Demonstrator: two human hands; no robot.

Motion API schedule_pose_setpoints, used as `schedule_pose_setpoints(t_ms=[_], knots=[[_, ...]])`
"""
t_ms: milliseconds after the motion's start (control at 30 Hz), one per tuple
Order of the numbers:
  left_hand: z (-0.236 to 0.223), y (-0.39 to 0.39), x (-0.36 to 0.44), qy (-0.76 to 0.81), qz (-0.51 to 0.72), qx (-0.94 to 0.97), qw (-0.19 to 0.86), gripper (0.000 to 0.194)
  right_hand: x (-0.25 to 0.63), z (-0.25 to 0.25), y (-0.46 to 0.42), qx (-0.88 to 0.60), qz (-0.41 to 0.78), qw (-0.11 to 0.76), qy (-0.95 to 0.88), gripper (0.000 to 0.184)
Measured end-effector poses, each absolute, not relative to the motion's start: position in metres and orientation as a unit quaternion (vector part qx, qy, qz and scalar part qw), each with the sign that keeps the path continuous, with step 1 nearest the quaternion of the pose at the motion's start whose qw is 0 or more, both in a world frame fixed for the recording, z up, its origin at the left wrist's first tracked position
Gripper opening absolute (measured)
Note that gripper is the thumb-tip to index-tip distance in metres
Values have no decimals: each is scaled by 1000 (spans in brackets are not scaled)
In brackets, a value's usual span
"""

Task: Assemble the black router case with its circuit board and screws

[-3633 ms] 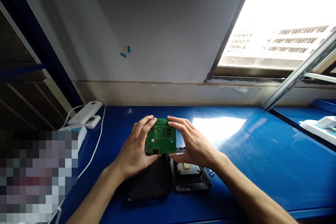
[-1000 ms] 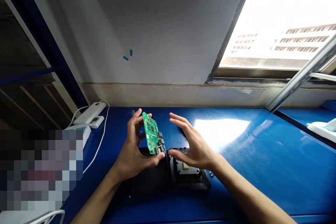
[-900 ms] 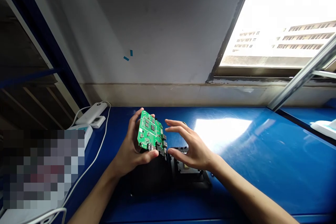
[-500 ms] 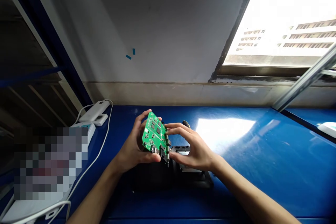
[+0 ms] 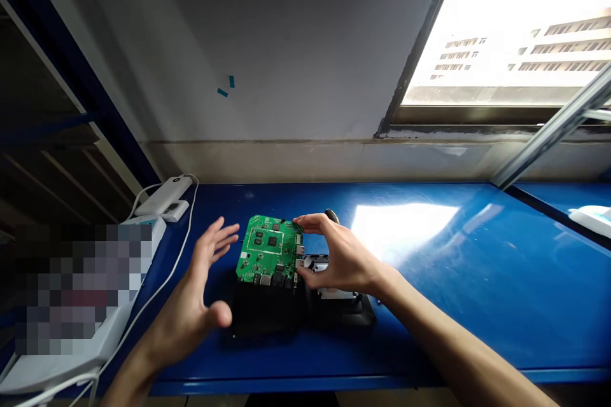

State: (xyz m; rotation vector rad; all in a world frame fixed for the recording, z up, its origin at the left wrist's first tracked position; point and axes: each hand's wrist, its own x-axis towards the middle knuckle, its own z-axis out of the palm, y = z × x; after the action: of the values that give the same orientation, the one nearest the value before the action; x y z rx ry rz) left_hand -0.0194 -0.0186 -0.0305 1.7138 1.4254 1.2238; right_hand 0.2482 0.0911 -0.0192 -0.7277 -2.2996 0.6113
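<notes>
A green circuit board (image 5: 267, 254) with several chips and metal ports along its front and right edges is gripped at its right edge by my right hand (image 5: 337, 254). My left hand (image 5: 200, 280) is off the board to its left, with fingers spread and nothing in them. Below the board lies a black plastic casing (image 5: 267, 315). A second black casing part (image 5: 344, 317) with a metallic plate (image 5: 337, 294) sits to the right, partly hidden by my right hand. Behind that hand, a small dark rounded item (image 5: 331, 215) shows only in part.
On the left of the blue table (image 5: 429, 292), a white power strip (image 5: 114, 324) and a white box (image 5: 163, 196) lie with a white cable (image 5: 184, 248). A metal post (image 5: 539, 140) stands at the right. A pale wall (image 5: 296, 63) rises behind.
My left hand has let go of the circuit board and moved left, opening. The board has turned from a steep tilt to face more toward me, staying in my right hand.
</notes>
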Motion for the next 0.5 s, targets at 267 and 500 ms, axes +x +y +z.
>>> schedule_pose_setpoints(t_ms=[267, 500], knots=[[-60, -40, -18, 635, 193, 715, 219, 133, 246, -16, 82, -272, 216, 241, -906, 67], [-60, -38, -16, 639, 233, 703, 207, 130, 241, -22, 77, -250, 227, 201, -919, 62]])
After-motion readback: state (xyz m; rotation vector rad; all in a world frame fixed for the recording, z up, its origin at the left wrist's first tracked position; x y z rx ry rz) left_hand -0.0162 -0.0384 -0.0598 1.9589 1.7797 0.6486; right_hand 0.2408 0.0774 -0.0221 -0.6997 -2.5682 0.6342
